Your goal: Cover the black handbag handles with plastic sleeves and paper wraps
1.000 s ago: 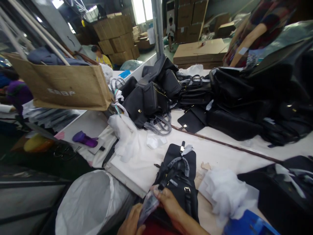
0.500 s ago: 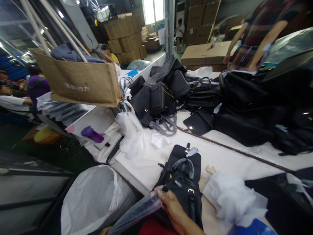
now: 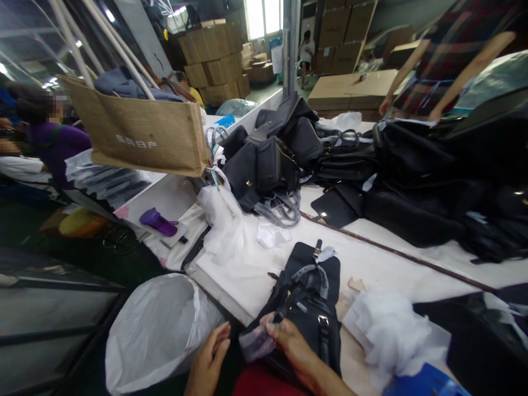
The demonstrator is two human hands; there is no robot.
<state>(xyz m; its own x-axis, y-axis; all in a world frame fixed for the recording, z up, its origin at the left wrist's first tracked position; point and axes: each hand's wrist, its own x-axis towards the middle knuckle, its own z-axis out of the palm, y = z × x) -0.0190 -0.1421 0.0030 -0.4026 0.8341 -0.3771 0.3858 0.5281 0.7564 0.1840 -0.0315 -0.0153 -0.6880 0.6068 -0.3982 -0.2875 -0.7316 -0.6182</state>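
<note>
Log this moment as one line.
left hand: open, empty, near white sack | right hand: pinching clear plastic | black backpack: partly on white table

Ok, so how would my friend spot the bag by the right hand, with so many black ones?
Find the white table, then go to its near edge. A black bag lies there, left of a crumpled white heap. Unlike the other black bags, it has the person's right hand over it, pinching clear plastic.

A bag workshop: black bags (image 3: 276,162) heap a worktable (image 3: 371,261) from twelve to three o'clock, cartons (image 3: 212,60) stacked at eleven.
</note>
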